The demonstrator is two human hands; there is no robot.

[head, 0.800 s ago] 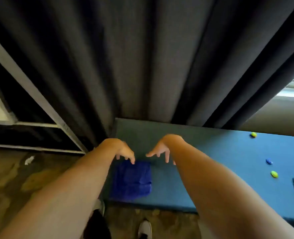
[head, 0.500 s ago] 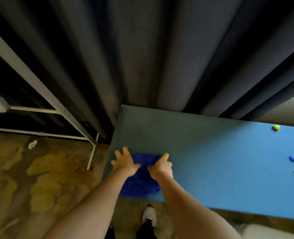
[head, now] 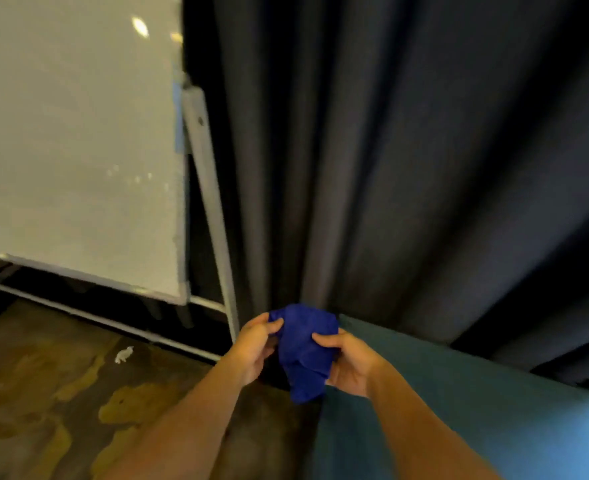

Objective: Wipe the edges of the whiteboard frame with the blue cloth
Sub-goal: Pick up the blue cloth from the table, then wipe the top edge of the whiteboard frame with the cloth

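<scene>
The blue cloth (head: 303,351) hangs bunched in the air between both hands, above the left corner of the blue table. My left hand (head: 253,351) pinches its upper left side. My right hand (head: 350,363) grips its right side from below. The whiteboard (head: 71,140) fills the upper left of the view, tilted on its stand. Its pale frame edge (head: 181,216) runs down the right side, and the bottom frame edge (head: 78,273) slants across the lower left. Both hands are to the right of and below the board's lower right corner.
A grey stand leg (head: 213,216) runs down just right of the board. Dark curtains (head: 390,150) hang behind. The blue table (head: 476,410) takes the lower right. A crumpled white scrap (head: 124,355) lies on the mottled brown floor (head: 44,393).
Both hands closed on the cloth and lifted it off the table. My view swung up and left, bringing the whiteboard into sight.
</scene>
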